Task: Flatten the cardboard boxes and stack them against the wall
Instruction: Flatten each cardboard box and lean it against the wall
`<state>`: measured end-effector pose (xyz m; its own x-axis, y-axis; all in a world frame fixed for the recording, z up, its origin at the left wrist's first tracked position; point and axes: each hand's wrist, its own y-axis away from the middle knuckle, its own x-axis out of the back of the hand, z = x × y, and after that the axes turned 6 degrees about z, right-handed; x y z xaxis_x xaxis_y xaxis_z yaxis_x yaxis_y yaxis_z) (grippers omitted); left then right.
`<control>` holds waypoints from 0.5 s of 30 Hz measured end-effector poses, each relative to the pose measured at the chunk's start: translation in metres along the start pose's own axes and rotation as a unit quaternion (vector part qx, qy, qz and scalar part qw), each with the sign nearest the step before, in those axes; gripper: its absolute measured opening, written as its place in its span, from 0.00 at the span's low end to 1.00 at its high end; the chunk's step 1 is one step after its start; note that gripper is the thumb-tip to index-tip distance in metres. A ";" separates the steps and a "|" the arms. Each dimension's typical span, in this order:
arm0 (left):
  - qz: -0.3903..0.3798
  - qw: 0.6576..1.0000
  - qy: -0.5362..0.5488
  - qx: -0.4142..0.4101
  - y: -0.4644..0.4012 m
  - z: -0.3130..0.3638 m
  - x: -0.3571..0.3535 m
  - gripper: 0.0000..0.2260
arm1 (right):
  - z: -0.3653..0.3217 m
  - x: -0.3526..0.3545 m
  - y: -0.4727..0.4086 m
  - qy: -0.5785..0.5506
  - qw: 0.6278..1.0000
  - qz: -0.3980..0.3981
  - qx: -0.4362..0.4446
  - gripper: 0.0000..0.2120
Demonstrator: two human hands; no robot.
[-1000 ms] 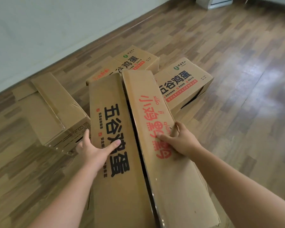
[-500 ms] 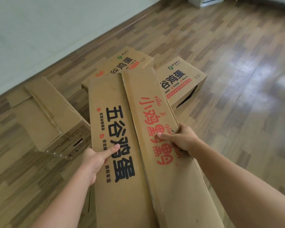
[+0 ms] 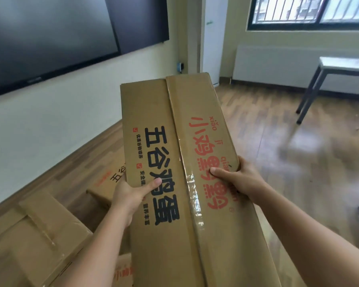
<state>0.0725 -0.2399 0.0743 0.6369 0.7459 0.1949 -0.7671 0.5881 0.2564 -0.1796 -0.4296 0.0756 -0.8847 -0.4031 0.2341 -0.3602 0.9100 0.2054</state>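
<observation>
L hand (image 3: 131, 195) + R hand (image 3: 236, 179) gripping opposite edges of flattened box (image 3: 184, 162), thumbs on top | box now coming up off floor, was lying low a sec ago | other boxes (image 3: 39, 235) sitting below-left, unstacked | wall (image 3: 60, 121) beyond = carrying phase starting, I reckon.

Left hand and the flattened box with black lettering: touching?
Touching. The head view shows the left hand gripping the flattened box's left edge, thumb pressed across its printed face.
</observation>
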 end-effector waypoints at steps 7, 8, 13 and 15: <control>-0.029 0.997 0.004 -0.073 0.018 0.113 -0.113 0.44 | -0.061 0.132 -0.023 -0.044 0.994 0.059 0.083 0.30; -0.034 0.996 0.006 -0.082 0.021 0.126 -0.130 0.44 | -0.067 0.150 -0.029 -0.044 0.993 0.069 0.091 0.31; -0.054 0.992 0.021 -0.114 0.034 0.188 -0.235 0.47 | -0.095 0.265 -0.064 -0.043 0.987 0.097 0.123 0.37; -0.064 0.990 0.029 -0.126 0.037 0.208 -0.266 0.43 | -0.109 0.296 -0.075 -0.041 0.984 0.103 0.136 0.35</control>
<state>-0.1093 -0.4814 0.2286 0.7306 0.6722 0.1194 -0.6794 0.7332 0.0297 -0.3822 -0.6279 0.2331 -0.9641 -0.2089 0.1637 -0.2273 0.9684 -0.1031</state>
